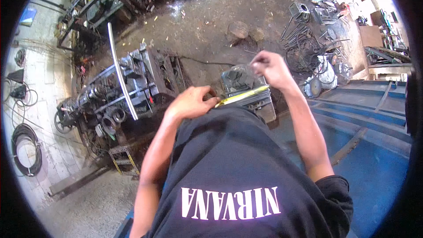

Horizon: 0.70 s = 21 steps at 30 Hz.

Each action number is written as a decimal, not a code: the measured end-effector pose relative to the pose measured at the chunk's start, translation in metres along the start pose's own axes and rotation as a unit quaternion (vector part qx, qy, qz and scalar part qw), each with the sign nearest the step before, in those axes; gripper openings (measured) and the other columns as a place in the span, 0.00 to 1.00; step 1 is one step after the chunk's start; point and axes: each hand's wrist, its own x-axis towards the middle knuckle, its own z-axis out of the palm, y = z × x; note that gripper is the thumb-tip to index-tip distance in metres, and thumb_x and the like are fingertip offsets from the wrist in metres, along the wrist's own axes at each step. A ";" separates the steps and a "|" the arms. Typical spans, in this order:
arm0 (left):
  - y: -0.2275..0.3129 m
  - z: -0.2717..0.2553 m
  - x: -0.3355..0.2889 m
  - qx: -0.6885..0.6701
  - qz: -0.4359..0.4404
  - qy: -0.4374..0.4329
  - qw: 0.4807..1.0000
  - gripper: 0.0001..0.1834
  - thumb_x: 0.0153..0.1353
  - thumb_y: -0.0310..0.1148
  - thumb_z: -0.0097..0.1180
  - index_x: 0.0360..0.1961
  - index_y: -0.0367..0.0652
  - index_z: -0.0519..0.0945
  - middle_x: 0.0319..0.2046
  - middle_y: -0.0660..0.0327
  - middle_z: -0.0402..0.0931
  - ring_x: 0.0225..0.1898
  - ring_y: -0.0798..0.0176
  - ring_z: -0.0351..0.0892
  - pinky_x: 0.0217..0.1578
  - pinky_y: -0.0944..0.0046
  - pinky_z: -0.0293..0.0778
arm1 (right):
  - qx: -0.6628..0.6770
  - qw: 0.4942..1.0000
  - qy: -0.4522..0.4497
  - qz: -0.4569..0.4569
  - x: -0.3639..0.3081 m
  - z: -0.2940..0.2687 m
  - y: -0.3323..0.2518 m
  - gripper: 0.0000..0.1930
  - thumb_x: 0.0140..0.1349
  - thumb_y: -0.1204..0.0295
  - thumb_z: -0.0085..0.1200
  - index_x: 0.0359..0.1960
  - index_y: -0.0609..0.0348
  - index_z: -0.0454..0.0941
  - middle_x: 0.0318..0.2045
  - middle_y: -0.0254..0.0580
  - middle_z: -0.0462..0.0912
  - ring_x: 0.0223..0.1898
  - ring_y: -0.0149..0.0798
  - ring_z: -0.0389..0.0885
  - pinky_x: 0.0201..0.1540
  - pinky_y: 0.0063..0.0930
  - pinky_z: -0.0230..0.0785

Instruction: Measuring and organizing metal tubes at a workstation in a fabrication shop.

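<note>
A yellow tape measure blade point(244, 95) lies stretched across a stack of grey metal bars point(253, 102) just in front of my shirt. My left hand point(191, 102) has its thumb and fingers closed at the blade's left end. Above the blade's right end, my right hand point(272, 69) is raised off the bars, its fingertips pinched together. A thin dark line shows by those fingertips, too small to name. Beyond the bars sits a dark greasy metal block point(239, 78), partly behind the right hand.
A lathe-like machine point(128, 77) stands at left, with a long pale strip point(119, 64) across it. Blue metal sheeting point(365, 128) spreads at right. Tangled rods and scrap point(295, 37) lie far right. A coiled black hose point(27, 150) hangs on the left wall.
</note>
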 end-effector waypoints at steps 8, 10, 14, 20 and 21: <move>0.014 0.033 0.014 -0.078 -0.053 0.022 0.995 0.28 0.70 0.49 0.40 0.62 0.41 0.66 0.43 0.38 0.79 0.52 0.39 0.76 0.54 0.50 0.67 | 0.252 0.945 0.202 0.053 0.018 0.045 0.028 0.04 0.60 0.78 0.56 0.36 0.63 0.77 0.32 0.42 0.83 0.29 0.31 0.80 0.33 0.25 0.73; 0.021 0.039 0.022 -0.080 -0.054 0.029 0.995 0.28 0.70 0.50 0.40 0.61 0.40 0.67 0.39 0.38 0.79 0.48 0.38 0.78 0.51 0.48 0.68 | 0.246 0.948 0.200 0.032 0.024 0.080 0.041 0.03 0.60 0.79 0.56 0.35 0.63 0.78 0.29 0.40 0.83 0.30 0.30 0.81 0.34 0.26 0.73; 0.028 0.039 0.029 -0.059 -0.052 0.068 0.995 0.28 0.71 0.51 0.35 0.54 0.36 0.69 0.38 0.33 0.77 0.48 0.34 0.76 0.49 0.45 0.69 | 0.269 0.943 0.186 0.062 0.022 0.123 0.050 0.02 0.61 0.81 0.52 0.35 0.62 0.74 0.31 0.39 0.82 0.30 0.28 0.78 0.35 0.23 0.71; 0.009 0.043 0.047 -0.073 -0.065 0.075 0.992 0.29 0.73 0.52 0.29 0.50 0.37 0.72 0.40 0.36 0.76 0.46 0.38 0.75 0.49 0.50 0.67 | 0.255 0.941 0.222 0.031 0.031 0.118 0.049 0.01 0.61 0.80 0.53 0.33 0.64 0.75 0.28 0.39 0.82 0.30 0.28 0.78 0.36 0.24 0.71; 0.010 0.042 0.052 -0.068 -0.037 0.101 0.992 0.26 0.73 0.50 0.31 0.47 0.36 0.72 0.39 0.36 0.76 0.45 0.36 0.75 0.47 0.48 0.67 | 0.242 0.944 0.224 0.020 0.031 0.112 0.042 0.01 0.61 0.80 0.53 0.33 0.64 0.75 0.28 0.39 0.82 0.30 0.28 0.78 0.36 0.24 0.71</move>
